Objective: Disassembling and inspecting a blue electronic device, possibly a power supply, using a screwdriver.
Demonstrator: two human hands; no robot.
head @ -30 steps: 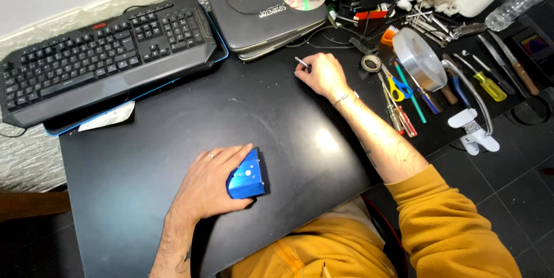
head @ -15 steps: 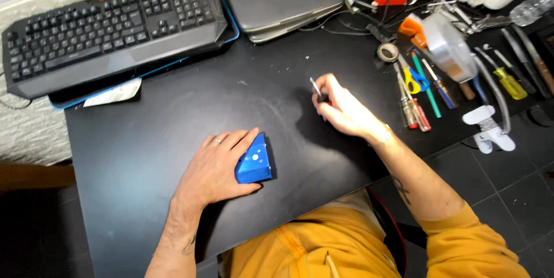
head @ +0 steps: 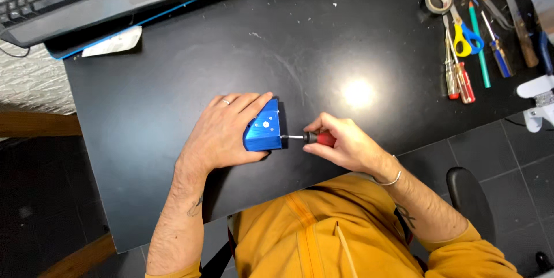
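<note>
Head view: your left hand lay over the blue metal box on the black bench, fingers wrapped on it. Your right hand clenched a red-handled screwdriver, tip touching the box's right side; spare screwdrivers well apart

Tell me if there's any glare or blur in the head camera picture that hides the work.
Head view: a bright glare spot on the black table, clear of the work; the blue metal box under the left hand and the screwdriver in the right hand are sharp; edges bend slightly.
</note>
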